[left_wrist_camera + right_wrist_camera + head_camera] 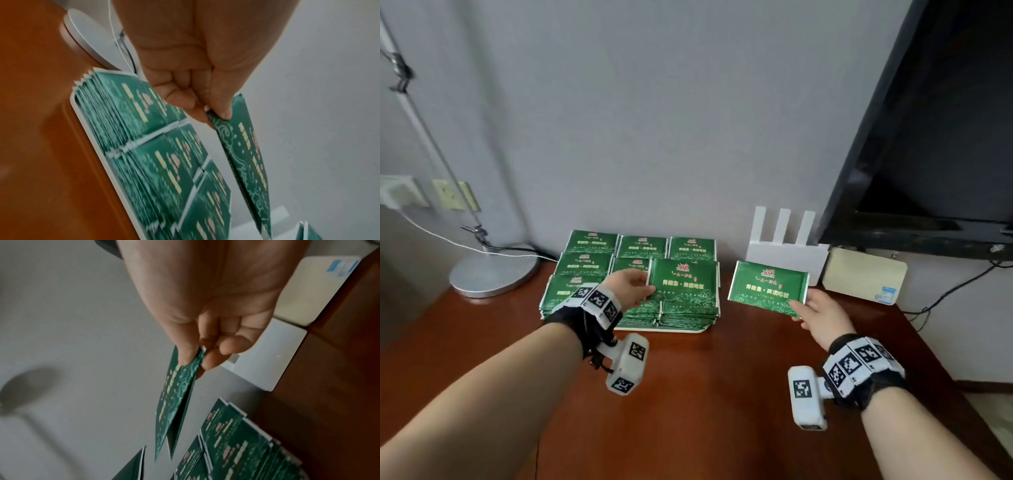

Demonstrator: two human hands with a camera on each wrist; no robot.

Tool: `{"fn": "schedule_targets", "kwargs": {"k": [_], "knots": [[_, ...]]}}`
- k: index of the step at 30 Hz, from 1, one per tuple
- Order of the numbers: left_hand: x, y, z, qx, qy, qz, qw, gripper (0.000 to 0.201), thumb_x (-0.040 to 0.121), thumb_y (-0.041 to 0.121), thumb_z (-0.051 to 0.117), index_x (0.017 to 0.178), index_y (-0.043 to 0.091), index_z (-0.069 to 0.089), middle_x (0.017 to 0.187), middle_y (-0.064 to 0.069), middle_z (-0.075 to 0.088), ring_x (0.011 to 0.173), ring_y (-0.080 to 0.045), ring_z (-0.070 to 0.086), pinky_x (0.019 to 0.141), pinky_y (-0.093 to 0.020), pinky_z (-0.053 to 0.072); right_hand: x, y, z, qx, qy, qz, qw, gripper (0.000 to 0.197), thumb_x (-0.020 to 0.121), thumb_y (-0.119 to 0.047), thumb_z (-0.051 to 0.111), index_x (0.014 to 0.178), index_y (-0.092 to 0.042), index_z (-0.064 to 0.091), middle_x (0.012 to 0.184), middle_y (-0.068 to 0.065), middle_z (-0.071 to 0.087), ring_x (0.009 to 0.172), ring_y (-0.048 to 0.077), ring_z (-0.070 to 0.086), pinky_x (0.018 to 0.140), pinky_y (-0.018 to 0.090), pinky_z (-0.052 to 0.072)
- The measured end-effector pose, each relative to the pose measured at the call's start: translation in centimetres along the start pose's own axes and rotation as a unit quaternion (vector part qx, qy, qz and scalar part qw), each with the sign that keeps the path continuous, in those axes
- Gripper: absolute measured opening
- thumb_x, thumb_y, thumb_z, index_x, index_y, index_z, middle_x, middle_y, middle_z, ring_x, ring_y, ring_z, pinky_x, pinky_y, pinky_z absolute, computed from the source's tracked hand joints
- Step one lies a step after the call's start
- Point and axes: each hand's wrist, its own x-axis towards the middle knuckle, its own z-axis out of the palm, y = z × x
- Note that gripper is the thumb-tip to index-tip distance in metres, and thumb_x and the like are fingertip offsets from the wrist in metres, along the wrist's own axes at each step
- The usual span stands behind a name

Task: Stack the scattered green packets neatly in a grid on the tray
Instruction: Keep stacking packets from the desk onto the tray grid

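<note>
Green packets lie stacked in a grid [589, 263] on a white tray [671, 330] against the wall. My left hand [631, 287] pinches one green packet [685, 282] by its lower left corner and holds it above the grid's front right stacks. The left wrist view shows thumb and fingers closed on that packet [242, 154] beside the stacked packets [144, 162]. My right hand [815, 308] pinches a second green packet [768, 286] by its lower right corner, in the air right of the tray. In the right wrist view this packet [176, 402] hangs edge-on from the fingers.
A white router [786, 246] with three antennas and a beige box [864, 274] stand against the wall right of the tray. A lamp base [494, 272] sits at the left, a dark monitor [928, 137] at the right. The brown table [705, 394] runs forward from the tray.
</note>
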Motion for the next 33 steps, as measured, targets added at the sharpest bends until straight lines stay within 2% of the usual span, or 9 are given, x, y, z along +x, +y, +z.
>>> {"fn": "schedule_targets", "kwargs": {"k": [6,10,13,17,19,22,25,28,33], "knots": [[1.2,-6.2,-8.7,-0.047,0.046,-0.052,0.996,0.032,0.088,0.016,0.060,0.115,-0.001,0.057,0.090,-0.008,0.063,0.061,-0.012,0.052,0.051,-0.020,0.043,0.5,-4.9,7.5,0.007,-0.022,-0.005,1.000,0.011,0.092,-0.014,0.052,0.103,-0.014,0.054,0.087,0.000,0.061,0.067,0.008,0.057,0.057,0.020,0.042],[2.2,-8.8,-12.6,-0.060,0.068,-0.063,0.994,0.024,0.089,0.012,0.059,0.109,-0.003,0.060,0.072,-0.002,0.059,0.050,-0.005,0.053,0.039,-0.011,0.040,2.1,-7.6,11.7,-0.015,-0.047,-0.002,0.999,0.012,0.093,-0.016,0.051,0.104,-0.015,0.057,0.079,-0.006,0.060,0.066,0.009,0.056,0.059,0.021,0.042],[3.2,-10.2,-14.6,-0.053,0.085,-0.069,0.993,0.022,0.089,0.010,0.058,0.109,0.001,0.061,0.068,0.002,0.057,0.052,-0.007,0.047,0.033,-0.007,0.034,4.1,-9.3,14.7,-0.049,-0.070,0.011,0.996,0.023,0.093,-0.018,0.051,0.111,-0.006,0.058,0.081,0.001,0.061,0.067,0.012,0.056,0.060,0.026,0.044],[6.1,-12.0,-16.7,-0.045,0.099,-0.087,0.990,0.032,0.088,0.017,0.061,0.118,0.007,0.058,0.079,-0.004,0.064,0.051,-0.007,0.047,0.036,-0.011,0.037,7.0,-10.7,18.4,-0.083,-0.087,0.040,0.992,0.038,0.093,-0.020,0.051,0.126,-0.003,0.050,0.092,0.006,0.060,0.064,0.008,0.056,0.046,0.016,0.042],[7.8,-12.6,-17.2,-0.040,0.089,-0.101,0.990,0.034,0.088,0.018,0.061,0.120,0.009,0.057,0.095,-0.009,0.067,0.051,-0.007,0.049,0.039,-0.013,0.038,8.5,-11.1,20.0,-0.096,-0.084,0.052,0.990,0.039,0.093,-0.020,0.052,0.126,-0.002,0.050,0.097,0.007,0.061,0.071,0.011,0.058,0.058,0.024,0.046],[10.3,-13.6,-17.3,-0.051,0.067,-0.120,0.989,0.030,0.088,0.015,0.060,0.118,0.007,0.058,0.076,-0.001,0.062,0.048,-0.006,0.052,0.034,-0.010,0.038,10.2,-11.6,21.9,-0.140,-0.092,0.060,0.984,0.039,0.093,-0.021,0.051,0.126,-0.001,0.050,0.108,0.012,0.064,0.087,0.021,0.062,0.069,0.030,0.047],[12.4,-14.6,-17.1,-0.040,0.033,-0.135,0.990,0.030,0.088,0.016,0.060,0.117,0.008,0.057,0.078,-0.002,0.062,0.053,-0.007,0.052,0.035,-0.009,0.038,11.7,-11.7,23.2,-0.189,-0.112,0.067,0.973,0.042,0.094,-0.023,0.049,0.130,-0.002,0.047,0.118,0.013,0.061,0.093,0.023,0.062,0.081,0.031,0.047],[13.8,-15.7,-16.9,-0.030,0.010,-0.145,0.989,0.030,0.087,0.016,0.060,0.117,0.010,0.056,0.085,-0.004,0.064,0.055,-0.007,0.052,0.035,-0.009,0.038,13.0,-11.6,24.0,-0.241,-0.125,0.064,0.960,0.041,0.094,-0.025,0.049,0.125,0.002,0.051,0.117,0.016,0.062,0.099,0.027,0.062,0.090,0.036,0.048],[14.8,-16.4,-16.3,-0.017,-0.004,-0.140,0.990,0.029,0.085,0.016,0.063,0.112,0.007,0.058,0.092,-0.004,0.066,0.061,-0.009,0.056,0.042,-0.012,0.042,13.8,-11.0,24.7,-0.292,-0.124,0.070,0.946,0.035,0.090,-0.029,0.054,0.113,-0.002,0.060,0.097,0.013,0.069,0.092,0.025,0.064,0.081,0.032,0.049]]}}
